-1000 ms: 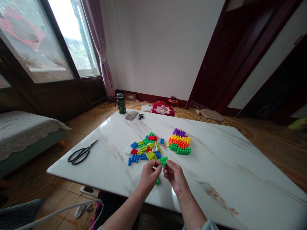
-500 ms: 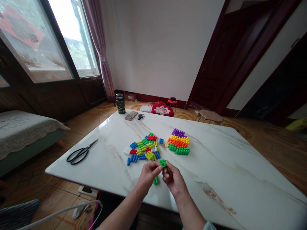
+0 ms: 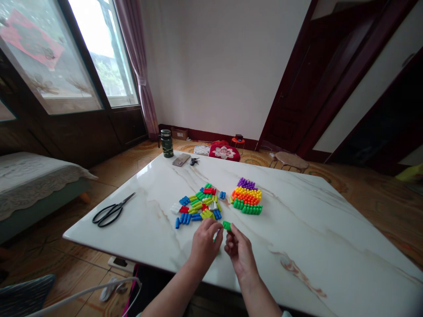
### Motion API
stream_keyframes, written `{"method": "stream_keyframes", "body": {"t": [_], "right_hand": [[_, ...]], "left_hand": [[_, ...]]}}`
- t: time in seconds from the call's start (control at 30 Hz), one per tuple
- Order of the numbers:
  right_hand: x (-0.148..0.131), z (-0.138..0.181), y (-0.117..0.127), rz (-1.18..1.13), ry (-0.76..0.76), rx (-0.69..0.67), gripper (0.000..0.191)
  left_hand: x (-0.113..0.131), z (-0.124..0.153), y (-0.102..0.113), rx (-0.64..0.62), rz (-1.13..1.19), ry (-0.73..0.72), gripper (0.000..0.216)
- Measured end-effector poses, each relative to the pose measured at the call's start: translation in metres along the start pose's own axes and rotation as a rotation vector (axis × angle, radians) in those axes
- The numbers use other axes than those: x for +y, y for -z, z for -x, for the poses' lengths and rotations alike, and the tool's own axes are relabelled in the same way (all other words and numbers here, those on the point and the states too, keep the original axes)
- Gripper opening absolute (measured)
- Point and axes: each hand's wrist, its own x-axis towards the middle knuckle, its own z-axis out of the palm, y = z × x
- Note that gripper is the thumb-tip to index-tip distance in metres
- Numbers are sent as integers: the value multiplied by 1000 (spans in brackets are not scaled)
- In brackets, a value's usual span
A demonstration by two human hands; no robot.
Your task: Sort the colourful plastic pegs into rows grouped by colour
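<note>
Between the thumb and fingers of my right hand (image 3: 240, 251) is a small green plastic connector block (image 3: 227, 225), made of joined tubes and held above the white marbled table (image 3: 297, 220). My left hand (image 3: 205, 242) is curved just left of it, fingertips close to the block's end, with a gap between thumb and forefinger; whether they touch it is unclear. Another green piece is mostly hidden behind my left hand. Beyond my hands lies a loose pile of blue, lime, red, green and white blocks (image 3: 201, 203). Right of it, purple, yellow, orange and green blocks form neat rows (image 3: 246, 196).
Black-handled scissors (image 3: 112, 211) lie at the table's left. Along the far left edge are a camouflage flask (image 3: 167, 143), a phone (image 3: 181, 159) and keys (image 3: 194, 161). One blue block (image 3: 222, 194) sits between pile and rows. A white cable (image 3: 86, 288) crosses the lower left.
My left fingers have come off the green block and the thumb has dropped away. The block has turned in my right hand, now showing its side more than its open ends.
</note>
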Motion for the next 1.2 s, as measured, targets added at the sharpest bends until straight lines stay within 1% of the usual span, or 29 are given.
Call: {"method": "stream_keyframes", "body": {"t": [0.07,0.13,0.23,0.3,0.4,0.5,0.57,0.67,0.73,0.8,0.87,0.97,1.03,1.07,1.13,1.2], "right_hand": [[3,0,0,-13,12,15,44],[7,1,0,-8,16,15,45],[11,4,1,12,12,11,46],[12,6,1,17,19,-3,45],[12,7,2,13,21,-47,43],[7,3,7,51,1,-103,43],[2,-2,13,119,0,-158,43],[-9,-8,22,271,46,-272,40],[-17,-10,26,378,78,-344,40],[-24,-10,29,447,88,-379,40],[-31,-9,29,461,52,-402,42],[-36,-9,27,479,-32,-371,52],[-36,-10,27,595,-60,-310,57],[-34,-11,27,670,-65,-290,58],[-32,-13,28,768,-70,-290,56],[-31,-14,29,759,-55,-312,50]], "left_hand": [[-1,-1,1,-10,-119,-83,19],[-2,-1,1,-42,-178,-132,19],[-4,0,0,-73,-129,-146,18],[-5,1,-1,-45,-27,-81,16],[-6,1,-4,-12,119,97,14],[-7,-1,-4,-59,208,249,13],[-8,-2,-2,-109,233,268,13],[-8,-3,2,-172,231,220,13],[-9,-3,4,-192,220,206,14],[-11,-1,4,-204,200,190,14],[-14,2,3,-195,148,139,15],[-15,6,1,-169,9,-22,14],[-14,8,-1,-177,-89,-147,15],[-13,9,-1,-183,-128,-202,16],[-10,9,-2,-184,-182,-284,18],[-8,8,-3,-183,-201,-318,20]]}}
